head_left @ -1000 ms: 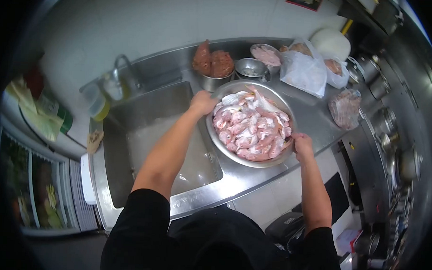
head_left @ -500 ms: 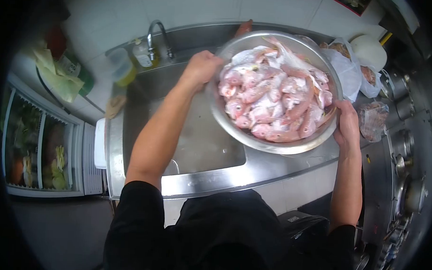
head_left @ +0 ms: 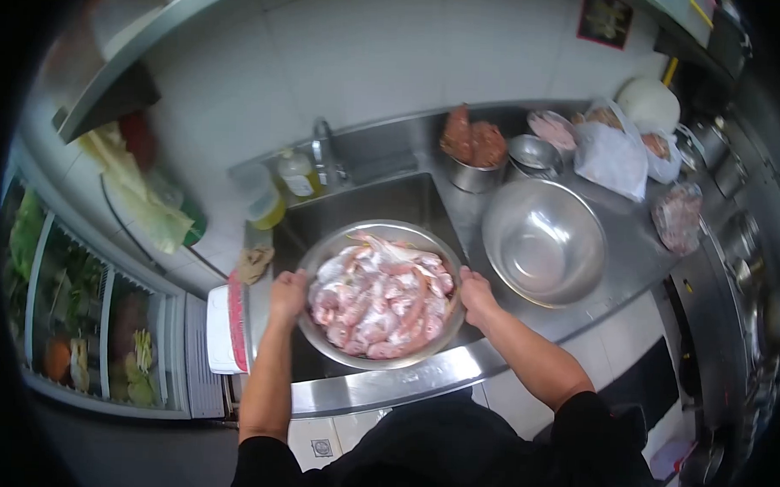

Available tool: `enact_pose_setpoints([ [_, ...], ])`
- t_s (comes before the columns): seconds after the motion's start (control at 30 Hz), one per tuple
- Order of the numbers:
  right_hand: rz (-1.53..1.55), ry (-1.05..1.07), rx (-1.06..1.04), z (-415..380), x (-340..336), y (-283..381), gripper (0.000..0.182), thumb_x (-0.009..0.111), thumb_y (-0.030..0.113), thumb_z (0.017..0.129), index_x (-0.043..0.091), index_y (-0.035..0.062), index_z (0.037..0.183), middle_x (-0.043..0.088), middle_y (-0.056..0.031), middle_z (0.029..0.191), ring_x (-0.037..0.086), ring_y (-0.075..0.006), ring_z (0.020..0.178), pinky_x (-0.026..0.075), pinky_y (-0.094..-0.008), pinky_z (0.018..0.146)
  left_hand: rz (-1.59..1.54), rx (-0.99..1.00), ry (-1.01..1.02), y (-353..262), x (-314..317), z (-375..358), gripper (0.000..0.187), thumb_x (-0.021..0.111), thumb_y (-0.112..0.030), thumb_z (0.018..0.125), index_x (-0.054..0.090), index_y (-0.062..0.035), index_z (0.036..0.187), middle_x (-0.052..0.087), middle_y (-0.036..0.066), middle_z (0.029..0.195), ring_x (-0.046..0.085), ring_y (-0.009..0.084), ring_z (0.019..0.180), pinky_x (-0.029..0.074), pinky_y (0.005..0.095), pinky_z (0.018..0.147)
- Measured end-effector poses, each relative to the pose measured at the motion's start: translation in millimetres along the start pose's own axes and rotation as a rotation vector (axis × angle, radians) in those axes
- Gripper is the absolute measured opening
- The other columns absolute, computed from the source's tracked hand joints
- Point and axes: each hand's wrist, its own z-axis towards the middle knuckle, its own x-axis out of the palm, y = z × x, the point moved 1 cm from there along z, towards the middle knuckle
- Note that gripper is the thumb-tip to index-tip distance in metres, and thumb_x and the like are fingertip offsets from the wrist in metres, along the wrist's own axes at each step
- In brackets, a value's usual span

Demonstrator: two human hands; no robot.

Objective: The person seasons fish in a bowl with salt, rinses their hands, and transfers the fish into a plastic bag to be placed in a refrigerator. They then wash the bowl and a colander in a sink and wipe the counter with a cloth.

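Note:
A wide metal bowl [head_left: 377, 361] heaped with pinkish raw fish [head_left: 378, 299] is held between my two hands over the sink [head_left: 383, 199]. My left hand [head_left: 289, 293] grips its rim on the left side. On the opposite rim, my right hand [head_left: 477, 296] is closed with the thumb on top. Most of the sink basin lies hidden beneath the bowl. To the right on the counter stands a second, empty metal bowl [head_left: 545, 240], close to my right hand.
Behind the empty bowl are a metal pot [head_left: 476, 176] with reddish-brown contents, a small metal bowl [head_left: 536, 154] and white plastic bags [head_left: 612, 157]. The faucet [head_left: 326, 151] and a soap bottle [head_left: 299, 173] stand at the sink's back. A glass-fronted fridge [head_left: 95, 319] is at left.
Both hands have carried the bowl of fish left and lower in view, from the counter side to over the sink. The empty bowl behind it has come into sight.

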Motion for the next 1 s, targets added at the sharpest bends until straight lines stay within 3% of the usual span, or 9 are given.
enact_pose_setpoints([
  [0.13, -0.111, 0.023, -0.283, 9, 4, 32, 0.038, 0.045, 0.033, 0.103, 0.057, -0.0023, 0.110, 0.062, -0.0127, 0.100, 0.056, -0.0208, 0.091, 0.047, -0.0383, 0.082, -0.303, -0.002, -0.031, -4, 0, -3, 0.031, 0.056, -0.026, 0.097, 0.056, -0.0001, 0.080, 0.055, 0.003, 0.070, 0.048, 0.0115, 0.065, 0.043, 0.0321, 0.059],
  [0.2, -0.120, -0.026, -0.324, -31, 2, 78, 0.037, 0.047, 0.034, 0.102, 0.059, -0.0014, 0.104, 0.061, -0.0088, 0.092, 0.053, -0.0167, 0.083, 0.046, -0.0348, 0.077, -0.331, 0.178, -0.122, -7, -7, -9, 0.031, 0.055, -0.026, 0.098, 0.054, -0.0006, 0.080, 0.055, 0.003, 0.071, 0.048, 0.0107, 0.066, 0.042, 0.0312, 0.060],
  [0.27, -0.199, -0.116, -0.626, -26, 5, 94, 0.038, 0.048, 0.035, 0.101, 0.061, -0.0012, 0.099, 0.061, -0.0068, 0.088, 0.053, -0.0145, 0.080, 0.045, -0.0323, 0.074, -0.450, 0.339, -0.198, -32, -5, -10, 0.032, 0.053, -0.028, 0.099, 0.052, -0.0026, 0.078, 0.053, 0.002, 0.073, 0.047, 0.0104, 0.068, 0.042, 0.0298, 0.061],
  [0.33, -0.141, -0.110, -0.743, -8, 7, 79, 0.038, 0.048, 0.034, 0.101, 0.061, -0.0013, 0.098, 0.061, -0.0068, 0.087, 0.053, -0.0146, 0.079, 0.045, -0.0325, 0.073, -0.538, 0.204, -0.081, -27, 13, 0, 0.032, 0.053, -0.028, 0.099, 0.051, -0.0031, 0.078, 0.050, 0.001, 0.072, 0.045, 0.0103, 0.068, 0.041, 0.0297, 0.061],
  [0.47, -0.510, -0.212, -0.589, 45, 11, 44, 0.046, 0.045, 0.037, 0.100, 0.062, -0.0051, 0.092, 0.064, -0.0235, 0.090, 0.060, -0.0347, 0.084, 0.045, -0.0443, 0.079, -0.449, -0.040, -0.034, 41, 65, 41, 0.033, 0.055, -0.027, 0.097, 0.055, -0.0026, 0.075, 0.052, 0.002, 0.069, 0.045, 0.0108, 0.065, 0.040, 0.0312, 0.058],
  [0.53, -0.272, -0.146, -0.492, 79, 18, 13, 0.045, 0.045, 0.035, 0.099, 0.062, -0.0059, 0.093, 0.063, -0.0274, 0.094, 0.060, -0.0418, 0.090, 0.045, -0.0466, 0.082, -0.452, -0.143, -0.025, 62, 70, 29, 0.035, 0.055, -0.027, 0.098, 0.054, -0.0032, 0.073, 0.052, 0.002, 0.067, 0.045, 0.0111, 0.063, 0.040, 0.0310, 0.057],
  [0.7, -0.389, -0.157, -0.367, 56, 15, -20, 0.044, 0.046, 0.035, 0.099, 0.063, -0.0062, 0.096, 0.064, -0.0285, 0.098, 0.060, -0.0411, 0.092, 0.044, -0.0452, 0.084, -0.395, -0.138, -0.074, 67, 52, 1, 0.036, 0.052, -0.028, 0.099, 0.053, -0.0030, 0.073, 0.052, 0.002, 0.067, 0.045, 0.0123, 0.063, 0.040, 0.0326, 0.058],
  [0.93, -0.024, -0.017, -0.670, 48, 15, -5, 0.041, 0.047, 0.034, 0.099, 0.064, -0.0030, 0.095, 0.065, -0.0180, 0.084, 0.061, -0.0253, 0.079, 0.047, -0.0383, 0.075, -0.331, 0.228, -0.248, 53, 34, -27, 0.038, 0.045, -0.031, 0.100, 0.060, 0.0038, 0.092, 0.062, 0.015, 0.084, 0.057, 0.0196, 0.080, 0.045, 0.0376, 0.073],
  [1.0, -0.423, -0.129, -0.523, 61, 15, -21, 0.042, 0.048, 0.034, 0.100, 0.063, -0.0037, 0.090, 0.065, -0.0174, 0.084, 0.060, -0.0243, 0.077, 0.046, -0.0386, 0.073, -0.417, -0.060, -0.071, 105, 56, 1, 0.038, 0.045, -0.030, 0.101, 0.061, 0.0046, 0.095, 0.063, 0.013, 0.090, 0.057, 0.0195, 0.084, 0.045, 0.0365, 0.076],
])
